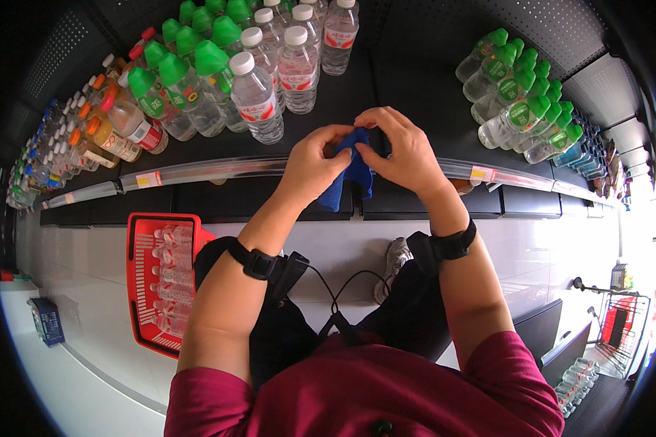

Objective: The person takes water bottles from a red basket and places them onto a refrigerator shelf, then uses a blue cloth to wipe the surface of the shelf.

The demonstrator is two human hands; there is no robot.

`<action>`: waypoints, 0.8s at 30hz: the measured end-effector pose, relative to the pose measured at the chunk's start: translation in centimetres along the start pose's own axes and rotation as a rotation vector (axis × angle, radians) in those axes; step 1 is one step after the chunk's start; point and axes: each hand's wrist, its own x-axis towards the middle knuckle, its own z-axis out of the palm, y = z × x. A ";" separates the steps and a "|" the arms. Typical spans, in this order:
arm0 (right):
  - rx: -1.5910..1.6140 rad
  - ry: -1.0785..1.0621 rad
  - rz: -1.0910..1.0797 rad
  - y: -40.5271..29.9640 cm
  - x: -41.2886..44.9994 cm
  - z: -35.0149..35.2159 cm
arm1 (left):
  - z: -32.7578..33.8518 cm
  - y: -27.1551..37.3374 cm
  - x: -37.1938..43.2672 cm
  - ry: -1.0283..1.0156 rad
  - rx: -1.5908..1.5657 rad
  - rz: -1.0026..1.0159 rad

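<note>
Both my hands hold a blue cloth (332,191) over the front edge of a black store shelf (404,98). My left hand (320,161) pinches its upper left side between thumb and fingers. My right hand (402,150) has its fingertips and thumb on the cloth's upper right part, and the lower part hangs down in two flaps. Just left of my hands stands a clear water bottle with a white cap (257,104), with more such bottles and green-capped bottles (180,98) behind and beside it. Another group of green-capped bottles (525,112) stands on the shelf to the right.
A red shopping basket (133,284) with several clear bottles lying in it stands on the floor at left. Juice bottles (115,142) fill the shelf's far left. A clear price rail (224,166) runs along the shelf edge. A shopping cart (623,328) and more bottles (577,382) are at lower right.
</note>
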 end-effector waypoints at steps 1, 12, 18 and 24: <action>0.000 0.000 0.001 -0.2 0.0 0.1 | 0.1 -0.2 0.0 0.000 0.000 0.000; -0.058 0.093 0.133 0.9 -0.2 1.0 | 0.2 -0.1 0.1 -0.017 0.139 0.118; 0.089 0.029 0.331 2.3 -0.2 0.4 | 0.0 0.3 0.0 -0.015 0.094 0.103; 0.540 -0.001 0.427 3.1 -0.1 0.1 | -0.2 0.4 0.1 -0.077 -0.113 0.000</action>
